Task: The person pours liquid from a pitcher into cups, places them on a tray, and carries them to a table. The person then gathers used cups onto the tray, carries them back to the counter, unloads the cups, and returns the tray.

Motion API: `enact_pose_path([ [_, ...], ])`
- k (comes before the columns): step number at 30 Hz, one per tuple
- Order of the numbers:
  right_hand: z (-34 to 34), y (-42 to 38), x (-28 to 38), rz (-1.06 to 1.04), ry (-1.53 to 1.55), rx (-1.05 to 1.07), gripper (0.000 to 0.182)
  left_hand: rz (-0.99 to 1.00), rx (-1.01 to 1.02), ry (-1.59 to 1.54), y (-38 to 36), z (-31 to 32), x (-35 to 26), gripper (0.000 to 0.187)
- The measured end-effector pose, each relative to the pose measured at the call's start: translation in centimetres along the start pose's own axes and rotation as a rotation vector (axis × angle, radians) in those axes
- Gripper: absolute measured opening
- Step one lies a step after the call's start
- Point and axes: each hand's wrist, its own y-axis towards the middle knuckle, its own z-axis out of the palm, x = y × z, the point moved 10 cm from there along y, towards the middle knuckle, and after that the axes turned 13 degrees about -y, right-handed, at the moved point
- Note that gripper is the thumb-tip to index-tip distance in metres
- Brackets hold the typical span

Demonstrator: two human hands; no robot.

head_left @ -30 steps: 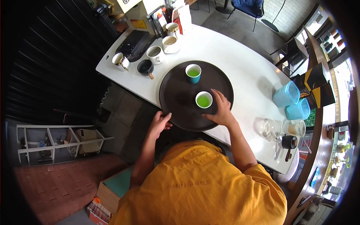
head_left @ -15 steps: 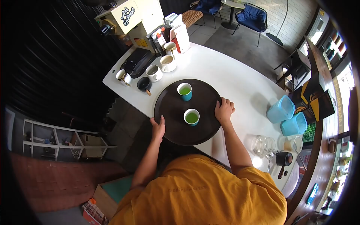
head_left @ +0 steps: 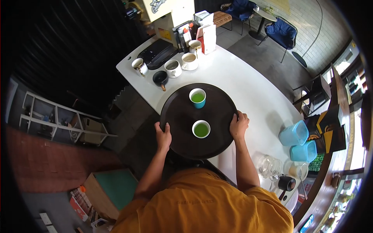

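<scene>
A round dark brown tray [head_left: 177,112] is held between my two hands over the near edge of the white counter. Two paper cups with blue-green sides and bright green liquid inside stand upright on it: the far cup [head_left: 197,101] and the near cup [head_left: 201,129]. My left hand [head_left: 163,137] grips the left rim, its thumb on top and the other fingers mostly hidden below. On the opposite rim, my right hand [head_left: 239,126] is closed round the edge in the same way.
On the white counter [head_left: 248,93], several mugs [head_left: 173,69] stand beyond the tray near a black flat device [head_left: 157,53]. Blue plastic containers [head_left: 294,134], a glass jar [head_left: 268,166] and a black pot [head_left: 286,183] are at the right. A green-topped box [head_left: 114,186] lies lower left.
The tray looks larger and nearer to my head, lifted with both hands still on its rim. The cups stay upright on it. The view has shifted, so the counter items appear displaced.
</scene>
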Motion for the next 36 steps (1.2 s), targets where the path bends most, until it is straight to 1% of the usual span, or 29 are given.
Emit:
enact_pose_path([
  [1,-0.4,-0.1,0.5,-0.019,-0.002,0.001,0.026,-0.002,-0.014,-0.013,-0.4,-0.7,-0.7,0.042],
  [3,-1.1,-0.6,1.8,-0.093,0.149,0.008,0.026,0.026,-0.016,-0.031,-1.1,-2.4,-1.8,0.045],
  [4,-1.6,-1.0,2.8,-0.112,0.148,0.012,0.026,0.025,-0.032,-0.043,-1.3,-3.4,-1.8,0.045],
  [6,-1.9,-1.9,4.4,-0.042,0.325,0.063,0.025,0.064,-0.088,-0.071,-1.4,-5.7,-2.1,0.045],
  [8,-2.4,-2.8,7.0,-0.081,0.345,0.074,0.027,0.065,-0.127,-0.085,-2.0,-7.9,-4.8,0.043],
  [10,-2.3,-4.2,10.2,0.021,0.568,0.238,0.03,0.061,-0.163,-0.097,-2.2,-10.6,-6.2,0.041],
  [11,-2.1,-4.7,11.4,0.007,0.567,0.243,0.03,0.067,-0.162,-0.137,-1.9,-12.0,-6.4,0.04],
  [13,0.1,-6.2,14.3,0.062,0.744,0.414,0.033,0.076,-0.179,-0.181,-1.1,-15.3,-6.8,0.04],
  [14,0.3,-6.8,16.2,0.048,0.743,0.427,0.033,0.077,-0.185,-0.18,-0.7,-17.1,-6.9,0.039],
  [16,1.3,-9.0,19.9,0.144,0.721,0.534,0.033,0.078,-0.207,-0.179,0.2,-20.9,-7.1,0.039],
  [17,2.7,-9.5,21.0,0.107,0.715,0.512,0.035,0.064,-0.217,-0.186,0.7,-22.9,-7.1,0.038],
  [21,5.4,-13.3,28.4,0.073,0.666,0.522,0.038,0.048,-0.254,-0.173,3.4,-31.3,-7.1,0.039],
  [24,7.7,-15.8,33.9,0.05,0.597,0.568,0.041,0.096,-0.249,-0.179,5.8,-37.4,-7.0,0.043],
  [26,9.0,-17.5,37.9,0.044,0.56,0.625,0.047,0.111,-0.276,-0.2,6.9,-41.0,-7.2,0.044],
  [27,10.4,-18.0,39.2,0.036,0.561,0.635,0.047,0.124,-0.289,-0.221,7.4,-42.6,-7.5,0.045],
  [28,11.7,-18.1,40.8,-0.04,0.554,0.616,0.052,0.123,-0.3,-0.22,7.8,-44.1,-7.8,0.045],
  [29,12.8,-18.3,42.4,-0.114,0.549,0.597,0.056,0.08,-0.341,-0.189,8.3,-45.7,-7.9,0.045],
  [30,13.2,-18.7,44.2,-0.117,0.551,0.606,0.056,0.036,-0.38,-0.157,8.9,-47.1,-7.7,0.046],
  [31,13.1,-19.0,46.4,-0.129,0.546,0.601,0.06,0.033,-0.388,-0.154,9.7,-48.3,-7.3,0.046],
  [32,13.3,-19.2,48.4,-0.14,0.541,0.595,0.063,0.078,-0.399,-0.145,10.5,-49.5,-7.2,0.046],
  [33,14.0,-19.2,49.9,-0.111,0.539,0.602,0.062,0.122,-0.408,-0.136,11.5,-50.6,-7.4,0.046],
  [34,14.8,-19.1,51.7,-0.106,0.563,0.61,0.06,0.118,-0.412,-0.131,12.5,-51.4,-7.3,0.046],
  [36,15.8,-18.8,56.2,-0.183,0.61,0.659,0.058,0.119,-0.481,0.01,14.7,-53.3,-7.7,0.046],
])
